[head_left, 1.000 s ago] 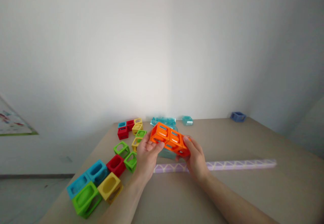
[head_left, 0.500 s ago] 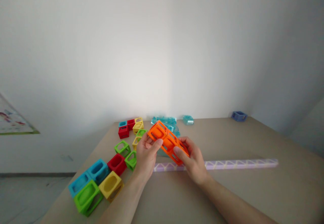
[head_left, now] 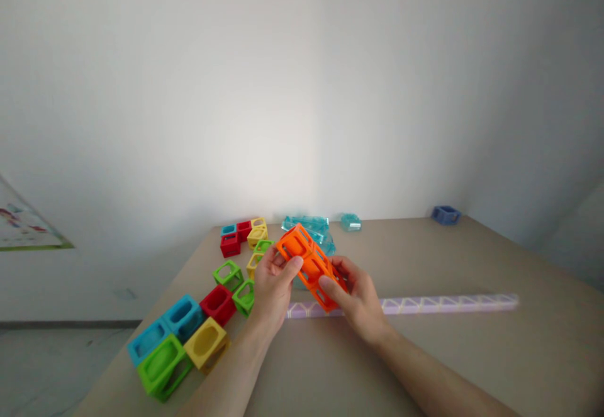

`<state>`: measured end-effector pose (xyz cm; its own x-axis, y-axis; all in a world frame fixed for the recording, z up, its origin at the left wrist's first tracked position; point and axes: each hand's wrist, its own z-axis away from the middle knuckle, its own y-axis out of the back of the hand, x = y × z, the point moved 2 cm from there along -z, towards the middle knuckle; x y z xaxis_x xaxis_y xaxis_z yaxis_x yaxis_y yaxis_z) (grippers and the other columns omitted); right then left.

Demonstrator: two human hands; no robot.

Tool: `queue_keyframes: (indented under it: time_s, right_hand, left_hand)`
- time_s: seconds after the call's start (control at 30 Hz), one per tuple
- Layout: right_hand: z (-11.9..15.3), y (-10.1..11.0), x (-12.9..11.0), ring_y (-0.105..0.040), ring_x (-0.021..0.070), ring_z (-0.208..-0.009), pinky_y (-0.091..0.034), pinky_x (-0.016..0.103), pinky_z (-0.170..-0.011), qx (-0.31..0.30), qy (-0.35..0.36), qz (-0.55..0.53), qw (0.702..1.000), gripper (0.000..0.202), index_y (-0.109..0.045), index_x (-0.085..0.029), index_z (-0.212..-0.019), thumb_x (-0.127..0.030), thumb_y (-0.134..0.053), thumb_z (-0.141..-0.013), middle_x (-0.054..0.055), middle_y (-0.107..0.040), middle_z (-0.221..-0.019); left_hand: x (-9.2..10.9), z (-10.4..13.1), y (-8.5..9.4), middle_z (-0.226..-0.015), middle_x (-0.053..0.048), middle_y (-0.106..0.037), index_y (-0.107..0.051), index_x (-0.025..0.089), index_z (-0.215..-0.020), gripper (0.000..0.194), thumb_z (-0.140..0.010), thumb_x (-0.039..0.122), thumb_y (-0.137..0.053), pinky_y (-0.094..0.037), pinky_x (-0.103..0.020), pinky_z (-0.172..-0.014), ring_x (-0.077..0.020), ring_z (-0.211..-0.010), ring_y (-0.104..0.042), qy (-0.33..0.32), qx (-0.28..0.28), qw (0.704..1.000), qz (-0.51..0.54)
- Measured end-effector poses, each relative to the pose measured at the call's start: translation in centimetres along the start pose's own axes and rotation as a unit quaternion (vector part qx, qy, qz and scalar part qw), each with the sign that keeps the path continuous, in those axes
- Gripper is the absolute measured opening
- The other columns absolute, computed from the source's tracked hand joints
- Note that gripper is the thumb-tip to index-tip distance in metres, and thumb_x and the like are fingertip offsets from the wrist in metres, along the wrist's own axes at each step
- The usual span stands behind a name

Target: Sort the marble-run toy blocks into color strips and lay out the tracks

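Both hands grip a joined row of orange open-frame blocks (head_left: 309, 260), tilted and held above the table in the head view. My left hand (head_left: 274, 282) is closed on the upper left end, its thumb lying along the near side. My right hand (head_left: 356, 297) is closed round the lower right end, with its thumb pressed on the face. The fingers behind the blocks are partly hidden. Beneath the hands runs a long purple patterned strip (head_left: 443, 304) on the table, partly covered by them.
Coloured frame blocks lie at the left: blue (head_left: 182, 317), green (head_left: 163, 363), yellow (head_left: 206, 343) and red (head_left: 218, 304), with several more behind. Clear teal pieces (head_left: 306, 224) sit by the wall. A dark blue block (head_left: 446, 215) stands at the table's (head_left: 472, 354) far right corner.
The right end of the orange blocks has swung slightly down and left, so the row tilts more steeply. My right hand has shifted a little left with it; my left hand is almost still.
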<state>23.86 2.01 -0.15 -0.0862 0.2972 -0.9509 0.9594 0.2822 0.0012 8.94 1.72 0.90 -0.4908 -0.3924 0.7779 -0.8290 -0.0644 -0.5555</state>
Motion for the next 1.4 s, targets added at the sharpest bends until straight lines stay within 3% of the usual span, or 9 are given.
queue_keyframes:
  time_s: [0.23, 0.43, 0.57, 0.67, 0.8, 1.07, 1.23, 1.4]
  right_hand:
    - [0.2, 0.0, -0.2, -0.058, 0.0165, -0.072, -0.047, 0.027, -0.065, 0.007, 0.022, 0.015, 1.0, 0.029, -0.061, -0.018, -0.098, -0.043, -0.065, -0.084, 0.002, -0.065, -0.084]
    - [0.4, -0.2, -0.2, -0.06, 0.018, -0.075, -0.049, 0.028, -0.067, 0.01, 0.035, 0.027, 0.999, 0.031, -0.058, -0.019, -0.105, -0.042, -0.062, -0.086, 0.003, -0.066, -0.088]
    - [0.1, 0.4, -0.3, -0.062, 0.0201, -0.079, -0.05, 0.031, -0.071, 0.019, 0.068, 0.096, 0.993, 0.031, -0.056, -0.02, -0.111, -0.038, -0.059, -0.086, 0.005, -0.067, -0.094]
    - [-0.4, 1.5, -0.9, -0.062, 0.0242, -0.089, -0.049, 0.036, -0.079, 0.045, 0.153, 0.206, 0.966, 0.034, -0.056, -0.02, -0.114, -0.029, -0.06, -0.081, 0.008, -0.066, -0.101]
    - [-1.1, 3.0, -1.8, -0.057, 0.0292, -0.1, -0.045, 0.044, -0.088, 0.08, 0.277, 0.317, 0.904, 0.046, -0.056, -0.021, -0.116, -0.019, -0.056, -0.071, 0.009, -0.062, -0.108]
    - [-0.5, 2.2, -2.5, -0.047, 0.0332, -0.117, -0.038, 0.051, -0.097, 0.182, 0.291, 0.393, 0.853, 0.059, -0.044, -0.021, -0.133, -0.022, -0.06, -0.076, 0.014, -0.048, -0.129]
    - [-0.1, 1.0, -2.5, -0.043, 0.0334, -0.124, -0.035, 0.052, -0.101, 0.136, 0.281, 0.425, 0.85, 0.053, -0.047, -0.023, -0.13, -0.024, -0.061, -0.079, 0.014, -0.047, -0.134]
    - [-0.3, 1.0, -2.6, -0.048, 0.0317, -0.123, -0.012, 0.059, -0.112, 0.038, 0.257, 0.485, 0.835, 0.058, -0.048, -0.023, -0.132, -0.026, -0.064, -0.076, 0.011, -0.056, -0.131]
  left_hand:
    - [0.1, 0.1, -0.1, -0.092, -0.005, -0.071, -0.066, 0.018, -0.092, 0.029, -0.067, 0.025, -0.08, -0.051, -0.031, -0.083, -0.0182, -0.085, -0.067, 0.001, 0.001, 1.0, -0.007]
    - [-1.0, 0.6, 0.3, -0.096, -0.005, -0.072, -0.067, 0.019, -0.099, 0.035, -0.068, 0.026, -0.08, -0.051, -0.031, -0.083, -0.02, -0.089, -0.067, 0.015, -0.028, 0.998, -0.045]
    - [-1.3, 0.8, 0.3, -0.103, -0.006, -0.072, -0.066, 0.02, -0.103, 0.038, -0.068, 0.021, -0.08, -0.052, -0.032, -0.086, -0.0197, -0.094, -0.067, 0.014, -0.037, 0.999, -0.033]
    - [-1.1, 0.9, -0.1, -0.109, -0.006, -0.07, -0.062, 0.02, -0.108, 0.044, -0.068, 0.017, -0.079, -0.05, -0.033, -0.092, -0.0203, -0.1, -0.066, 0.014, -0.063, 0.998, -0.029]
    - [-0.9, 1.1, -0.4, -0.107, -0.004, -0.069, -0.055, 0.024, -0.11, 0.053, -0.065, 0.014, -0.08, -0.051, -0.031, -0.089, -0.0179, -0.097, -0.067, 0.019, -0.071, 0.996, -0.042]
    - [-1.4, 0.8, 0.2, -0.102, -0.004, -0.069, -0.052, 0.021, -0.101, 0.046, -0.065, 0.018, -0.081, -0.051, -0.032, -0.086, -0.0172, -0.09, -0.068, -0.001, -0.015, 0.996, -0.087]
    - [-1.5, 0.7, 0.2, -0.1, -0.007, -0.07, -0.055, 0.019, -0.1, 0.044, -0.065, 0.022, -0.081, -0.052, -0.035, -0.085, -0.0199, -0.09, -0.068, 0.01, 0.013, 0.997, -0.08]
    - [-1.4, 0.7, 0.1, -0.1, -0.006, -0.07, -0.055, 0.019, -0.099, 0.041, -0.068, 0.026, -0.08, -0.052, -0.035, -0.085, -0.02, -0.091, -0.068, 0.01, 0.037, 0.997, -0.064]
